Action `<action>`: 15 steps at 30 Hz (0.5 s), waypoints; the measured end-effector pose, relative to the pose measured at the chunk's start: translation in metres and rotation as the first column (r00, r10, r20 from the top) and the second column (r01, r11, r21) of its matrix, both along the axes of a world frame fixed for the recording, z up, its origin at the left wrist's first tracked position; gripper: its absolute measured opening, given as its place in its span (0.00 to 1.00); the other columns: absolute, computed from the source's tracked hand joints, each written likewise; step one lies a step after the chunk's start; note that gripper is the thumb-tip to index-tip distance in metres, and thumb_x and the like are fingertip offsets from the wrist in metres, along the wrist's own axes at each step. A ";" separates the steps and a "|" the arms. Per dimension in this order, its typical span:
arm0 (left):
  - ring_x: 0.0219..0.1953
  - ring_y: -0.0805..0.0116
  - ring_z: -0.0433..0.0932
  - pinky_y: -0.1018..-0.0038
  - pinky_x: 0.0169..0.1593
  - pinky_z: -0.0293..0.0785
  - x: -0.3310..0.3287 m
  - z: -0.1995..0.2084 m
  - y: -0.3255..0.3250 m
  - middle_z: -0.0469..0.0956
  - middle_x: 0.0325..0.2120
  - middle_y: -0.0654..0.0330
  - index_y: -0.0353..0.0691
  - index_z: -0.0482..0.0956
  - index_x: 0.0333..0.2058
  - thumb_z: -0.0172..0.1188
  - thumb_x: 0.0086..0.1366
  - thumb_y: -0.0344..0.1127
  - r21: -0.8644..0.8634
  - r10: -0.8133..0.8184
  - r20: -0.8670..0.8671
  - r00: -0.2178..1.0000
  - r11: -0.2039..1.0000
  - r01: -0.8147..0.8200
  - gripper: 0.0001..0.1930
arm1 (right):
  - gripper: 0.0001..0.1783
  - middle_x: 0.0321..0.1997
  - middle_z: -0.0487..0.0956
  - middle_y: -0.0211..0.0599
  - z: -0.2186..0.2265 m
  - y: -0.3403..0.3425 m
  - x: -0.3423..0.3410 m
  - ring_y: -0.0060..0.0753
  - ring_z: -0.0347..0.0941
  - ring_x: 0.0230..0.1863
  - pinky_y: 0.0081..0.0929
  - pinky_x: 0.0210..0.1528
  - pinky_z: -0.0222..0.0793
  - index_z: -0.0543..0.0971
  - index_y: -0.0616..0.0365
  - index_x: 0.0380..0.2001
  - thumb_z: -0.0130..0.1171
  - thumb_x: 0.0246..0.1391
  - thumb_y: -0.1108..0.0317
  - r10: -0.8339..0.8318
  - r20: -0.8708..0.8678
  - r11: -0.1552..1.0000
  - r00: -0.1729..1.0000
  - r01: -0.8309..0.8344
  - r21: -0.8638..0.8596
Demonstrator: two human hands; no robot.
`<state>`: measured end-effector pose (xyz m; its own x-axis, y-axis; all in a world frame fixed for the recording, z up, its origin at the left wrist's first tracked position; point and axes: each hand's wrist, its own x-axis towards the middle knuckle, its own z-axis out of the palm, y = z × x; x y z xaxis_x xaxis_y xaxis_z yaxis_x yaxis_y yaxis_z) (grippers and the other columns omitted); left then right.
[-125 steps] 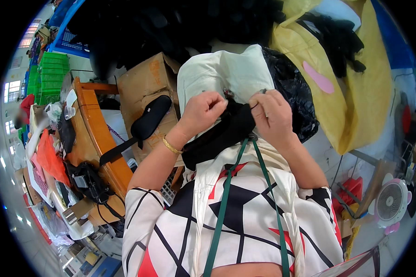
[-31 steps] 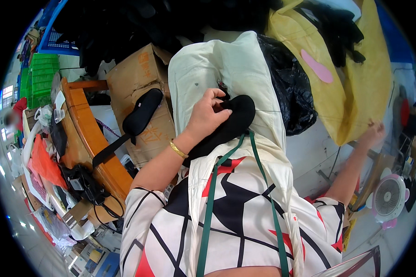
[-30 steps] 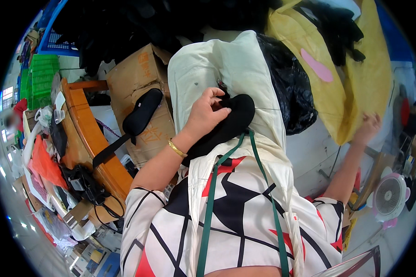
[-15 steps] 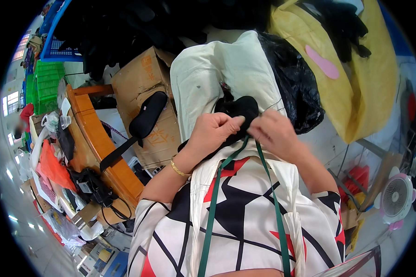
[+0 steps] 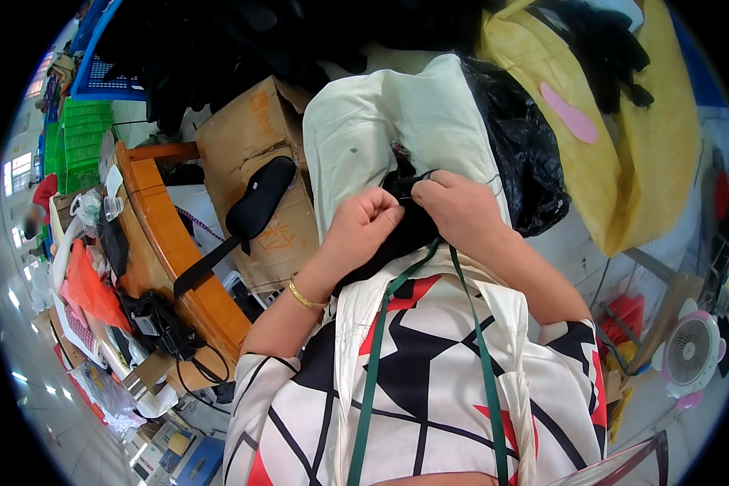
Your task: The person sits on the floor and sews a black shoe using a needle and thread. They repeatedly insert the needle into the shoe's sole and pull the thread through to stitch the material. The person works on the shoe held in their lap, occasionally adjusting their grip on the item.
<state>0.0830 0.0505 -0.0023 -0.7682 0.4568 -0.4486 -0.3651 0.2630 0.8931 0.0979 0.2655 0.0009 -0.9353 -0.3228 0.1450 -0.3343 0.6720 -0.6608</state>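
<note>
In my lap lies a black padded cloth piece (image 5: 409, 229), its outline partly covered by my hands. My left hand (image 5: 366, 231) is closed above its left side, fingertips pinched together. My right hand (image 5: 460, 209) is also closed, its fingers pinched at the piece's upper edge, close to the left fingertips. A thin pale line, perhaps thread, seems to run between the two pinches; it is too fine to be sure. White cloth (image 5: 381, 105) is spread beneath, over my knees. A similar black padded piece with a strap (image 5: 259, 202) rests against a cardboard box at the left.
The cardboard box (image 5: 227, 134) stands beside a wooden stool-like frame (image 5: 166, 235). A black plastic bag (image 5: 530, 154) lies right of my lap, near a yellow sack (image 5: 607, 190) bearing a pink sole-shaped piece (image 5: 569, 113). A small fan (image 5: 692, 350) stands far right. Dark cloth is heaped ahead.
My right hand has moved left and slightly up, closer to my left hand. The rounded black lobe that showed between the hands is now mostly covered. My left hand's fingers have curled in more.
</note>
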 end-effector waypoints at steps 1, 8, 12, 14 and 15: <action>0.17 0.85 0.65 0.85 0.20 0.61 0.003 -0.002 0.002 0.71 0.19 0.71 0.39 0.76 0.36 0.57 0.71 0.36 0.000 0.013 -0.069 0.998 1.000 -0.013 0.07 | 0.02 0.29 0.76 0.35 0.001 -0.002 -0.002 0.41 0.77 0.33 0.35 0.31 0.72 0.77 0.54 0.32 0.59 0.55 0.69 -0.004 -0.041 0.996 0.999 0.008 0.086; 0.21 0.84 0.70 0.85 0.26 0.67 -0.011 0.000 0.004 0.75 0.22 0.70 0.39 0.78 0.37 0.58 0.71 0.35 -0.012 0.161 0.255 0.953 0.986 -0.163 0.06 | 0.04 0.30 0.76 0.34 -0.009 -0.009 -0.004 0.41 0.76 0.34 0.34 0.33 0.73 0.80 0.51 0.33 0.63 0.53 0.69 -0.028 0.056 0.991 0.998 0.035 -0.126; 0.21 0.81 0.71 0.82 0.26 0.67 -0.004 -0.003 0.009 0.75 0.22 0.69 0.36 0.79 0.35 0.61 0.69 0.35 -0.033 0.146 0.246 0.958 0.989 -0.143 0.07 | 0.03 0.29 0.76 0.35 -0.020 -0.019 -0.004 0.36 0.73 0.26 0.29 0.28 0.70 0.80 0.52 0.34 0.63 0.56 0.69 -0.058 0.011 0.923 0.998 0.058 -0.380; 0.21 0.81 0.72 0.79 0.26 0.67 0.000 -0.006 0.008 0.75 0.21 0.68 0.35 0.79 0.34 0.61 0.68 0.34 -0.076 0.098 0.014 0.995 0.992 -0.097 0.08 | 0.04 0.28 0.76 0.33 -0.018 -0.009 -0.006 0.30 0.73 0.24 0.25 0.26 0.69 0.79 0.53 0.35 0.60 0.61 0.66 -0.049 0.263 0.793 0.963 0.198 -0.577; 0.22 0.81 0.72 0.78 0.26 0.68 0.003 -0.008 0.006 0.76 0.21 0.68 0.34 0.79 0.33 0.62 0.67 0.33 -0.100 0.075 -0.099 0.992 0.991 -0.085 0.08 | 0.07 0.28 0.77 0.31 -0.006 0.008 -0.008 0.27 0.73 0.24 0.23 0.25 0.69 0.78 0.54 0.36 0.57 0.64 0.63 0.024 0.516 0.671 0.856 0.369 -0.644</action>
